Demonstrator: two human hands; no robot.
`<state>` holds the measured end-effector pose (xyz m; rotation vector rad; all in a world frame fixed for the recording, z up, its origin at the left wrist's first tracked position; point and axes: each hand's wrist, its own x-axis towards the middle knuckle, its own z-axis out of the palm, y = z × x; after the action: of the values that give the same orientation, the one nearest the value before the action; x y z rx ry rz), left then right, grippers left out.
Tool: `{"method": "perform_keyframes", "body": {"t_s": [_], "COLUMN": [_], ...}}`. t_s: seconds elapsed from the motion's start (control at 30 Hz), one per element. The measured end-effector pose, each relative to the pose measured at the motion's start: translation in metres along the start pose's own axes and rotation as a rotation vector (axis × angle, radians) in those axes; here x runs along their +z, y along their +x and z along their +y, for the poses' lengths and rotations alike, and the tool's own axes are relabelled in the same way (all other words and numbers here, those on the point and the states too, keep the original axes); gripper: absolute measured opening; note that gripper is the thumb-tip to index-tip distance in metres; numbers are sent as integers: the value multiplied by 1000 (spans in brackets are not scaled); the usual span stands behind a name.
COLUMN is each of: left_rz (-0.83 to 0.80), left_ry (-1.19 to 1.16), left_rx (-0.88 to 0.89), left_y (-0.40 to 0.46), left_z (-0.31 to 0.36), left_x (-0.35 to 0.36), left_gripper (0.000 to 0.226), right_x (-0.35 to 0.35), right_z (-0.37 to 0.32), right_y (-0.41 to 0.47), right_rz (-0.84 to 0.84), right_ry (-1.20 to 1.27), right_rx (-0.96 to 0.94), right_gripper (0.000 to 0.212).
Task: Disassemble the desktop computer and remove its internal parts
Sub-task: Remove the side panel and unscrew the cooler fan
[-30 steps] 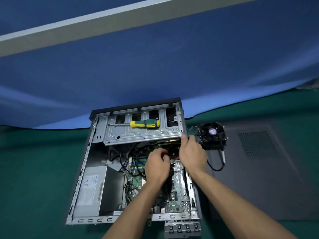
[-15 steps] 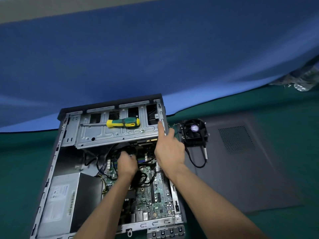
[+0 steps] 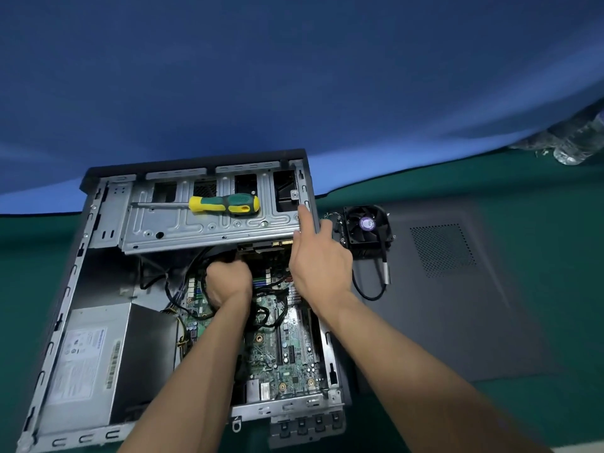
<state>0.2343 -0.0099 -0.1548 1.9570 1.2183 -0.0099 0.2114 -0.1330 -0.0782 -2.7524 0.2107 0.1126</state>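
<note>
An open desktop case lies flat on the green table. Its green motherboard and grey power supply sit inside. My left hand is curled into a fist among the black cables just below the metal drive cage; what it grips is hidden. My right hand rests on the case's right wall beside the cage, index finger straight along the rim and thumb outside. A yellow-green screwdriver lies on the drive cage.
A removed black cooler fan with its cable lies right of the case, on the grey side panel. Crumpled clear plastic sits at the far right. A blue cloth hangs behind the table.
The camera has shifted so the case sits further left in view. My right hand slid up the case's right wall toward the drive cage. My left hand moved deeper among the cables.
</note>
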Motion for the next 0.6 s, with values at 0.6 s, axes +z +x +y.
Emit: {"method": "perform_keyframes", "body": {"t_s": [0.6], "left_rz": [25], "left_ry": [144], "left_rx": [212], "left_y": [-3], "left_z": [-3], "left_x": [0], "left_gripper": [20], "right_x": [-1], "right_z": [-1], "right_y": [-2], "right_rz": [16], "right_ry": [0], "right_rx": [-1], "right_gripper": [43]}}
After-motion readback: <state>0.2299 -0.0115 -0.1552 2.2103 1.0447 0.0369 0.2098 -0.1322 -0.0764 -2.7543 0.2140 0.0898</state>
